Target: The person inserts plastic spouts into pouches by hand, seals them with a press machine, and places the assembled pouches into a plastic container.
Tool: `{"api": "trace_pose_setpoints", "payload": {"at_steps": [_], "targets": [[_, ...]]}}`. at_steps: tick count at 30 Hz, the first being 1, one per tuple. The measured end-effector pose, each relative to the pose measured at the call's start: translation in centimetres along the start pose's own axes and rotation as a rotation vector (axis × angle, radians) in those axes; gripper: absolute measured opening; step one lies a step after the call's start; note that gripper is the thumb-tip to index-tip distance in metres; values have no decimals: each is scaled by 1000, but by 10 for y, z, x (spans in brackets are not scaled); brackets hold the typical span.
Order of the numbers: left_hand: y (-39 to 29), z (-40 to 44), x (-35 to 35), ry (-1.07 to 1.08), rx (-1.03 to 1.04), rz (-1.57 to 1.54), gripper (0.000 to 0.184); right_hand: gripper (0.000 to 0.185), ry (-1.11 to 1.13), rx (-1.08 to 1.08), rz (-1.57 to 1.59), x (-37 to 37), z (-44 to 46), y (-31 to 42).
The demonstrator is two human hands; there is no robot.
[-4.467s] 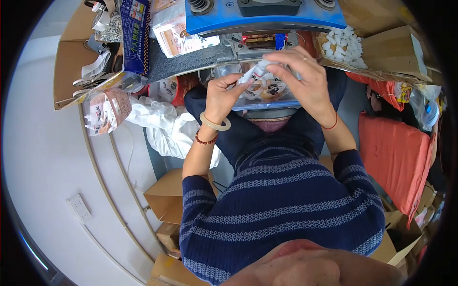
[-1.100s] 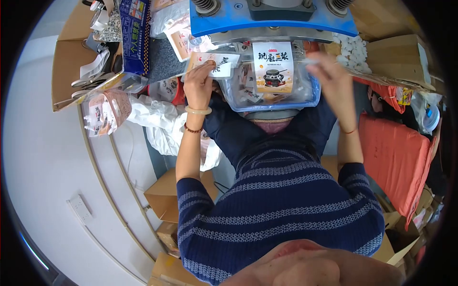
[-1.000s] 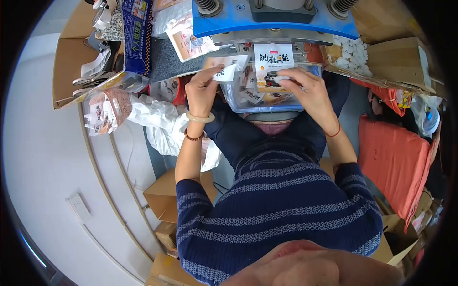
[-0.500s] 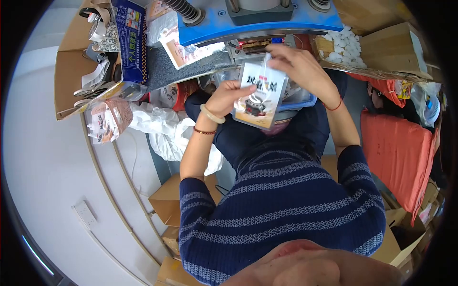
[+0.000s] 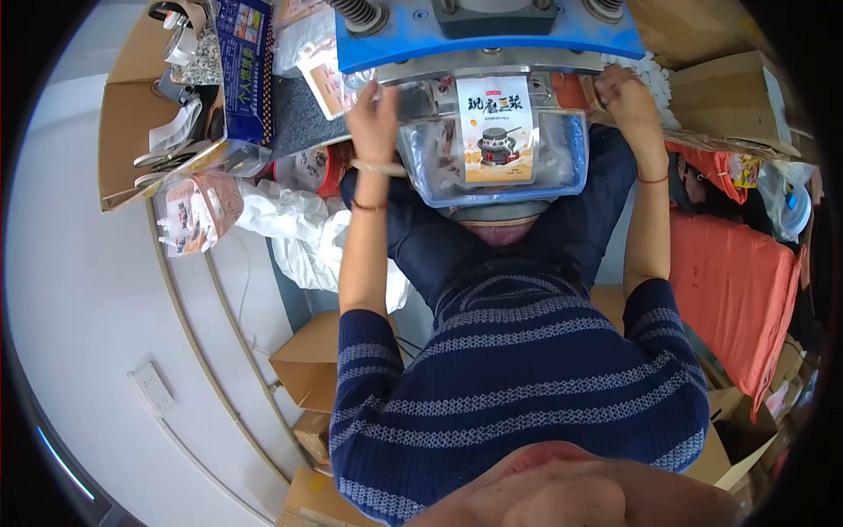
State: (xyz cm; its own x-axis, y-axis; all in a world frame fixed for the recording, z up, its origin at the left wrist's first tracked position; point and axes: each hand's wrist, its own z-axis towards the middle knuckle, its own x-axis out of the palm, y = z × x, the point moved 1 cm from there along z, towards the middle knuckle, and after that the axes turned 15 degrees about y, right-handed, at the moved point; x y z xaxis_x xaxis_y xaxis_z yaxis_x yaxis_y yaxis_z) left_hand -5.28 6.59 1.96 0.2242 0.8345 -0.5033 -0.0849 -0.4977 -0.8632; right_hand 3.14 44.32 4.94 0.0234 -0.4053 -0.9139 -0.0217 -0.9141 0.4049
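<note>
A white and orange printed pouch (image 5: pixel 497 132), showing a grinder picture and dark lettering, lies with its top edge at the steel plate of a blue press (image 5: pixel 492 44). Its lower part rests over a blue plastic basket (image 5: pixel 575 180) of clear packaging, between my knees. My left hand (image 5: pixel 374 123), slightly blurred, is raised left of the pouch, thumb apart from the fingers, nothing seen in it. To the right, my right hand (image 5: pixel 629 98) is beside the press's right end, fingers bent and apart. What its fingertips touch is not clear. Neither hand is on the pouch.
More printed pouches (image 5: pixel 325 83) lie on the grey bench mat at left, beside a dark blue box (image 5: pixel 241 70). An open cardboard box (image 5: pixel 145 123) holds odds and ends. White pieces sit behind my right hand. A red cushion (image 5: pixel 729 299) is at right.
The pouch has left my hands and now lies at the press, over the basket. My left hand has moved up and left, my right hand to the right.
</note>
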Motion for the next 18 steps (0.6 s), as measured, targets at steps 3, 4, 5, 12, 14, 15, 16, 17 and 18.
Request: {"api": "trace_pose_setpoints", "payload": {"at_steps": [3,4,5,12,14,15,16,17,18], "targets": [[45,10,-14,162,392,479,59,20,-247,7,34,-15,-24,21],[40,-8,-10,176,574,711,60,20,-284,-12,103,-21,-31,28],[33,-27,-2,118,595,828,48,21,-313,-24,176,-26,-43,38],[-11,-68,-24,50,170,139,32,23,-32,-393,435,19,-58,128],[-25,-76,-19,117,134,-47,31,23,49,-343,698,12,-54,152],[-34,-80,-15,182,99,-242,31,23,46,-332,704,1,-52,162],[-50,-83,-12,217,115,-317,28,22,-22,-426,652,-17,-49,171],[-52,-85,-9,259,90,-348,29,22,-95,-526,592,-28,-46,176],[-59,-85,-7,294,68,-380,30,21,-128,-580,550,-24,-41,175]]}}
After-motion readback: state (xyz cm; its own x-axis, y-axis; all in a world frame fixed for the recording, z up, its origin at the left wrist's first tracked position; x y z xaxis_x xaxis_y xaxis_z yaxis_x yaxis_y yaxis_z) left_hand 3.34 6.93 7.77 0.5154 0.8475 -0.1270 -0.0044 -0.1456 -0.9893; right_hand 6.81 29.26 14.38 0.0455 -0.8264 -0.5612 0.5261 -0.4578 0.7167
